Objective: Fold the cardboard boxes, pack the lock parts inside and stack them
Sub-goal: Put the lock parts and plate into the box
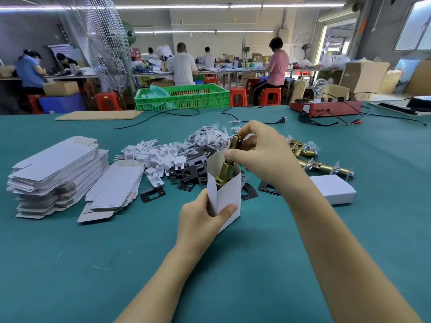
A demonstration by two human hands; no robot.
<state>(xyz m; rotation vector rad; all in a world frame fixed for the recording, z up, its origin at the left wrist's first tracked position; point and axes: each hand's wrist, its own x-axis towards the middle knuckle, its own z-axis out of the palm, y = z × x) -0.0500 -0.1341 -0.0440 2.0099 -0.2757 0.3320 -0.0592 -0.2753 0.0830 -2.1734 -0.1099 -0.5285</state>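
Brass latch bolt [229, 164] going into a white carton [225, 194] at frame centre
Right hand [261, 155] clamps the heavy, slick latch's top; left hand [200, 217] pinches the flimsy carton low

A factory packing floor, plainly. Long green-covered worktable [70, 264] in the foreground, heaped with flat white box blanks [58, 169] at left and loose brass latches [324, 165] at right of centre. Green plastic crate [184, 96] and orange stools [238, 95] beyond. Seated workers [182, 64] along benches across the upper frame, under strip lights [172, 7]; cardboard cartons [363, 76] at upper right.
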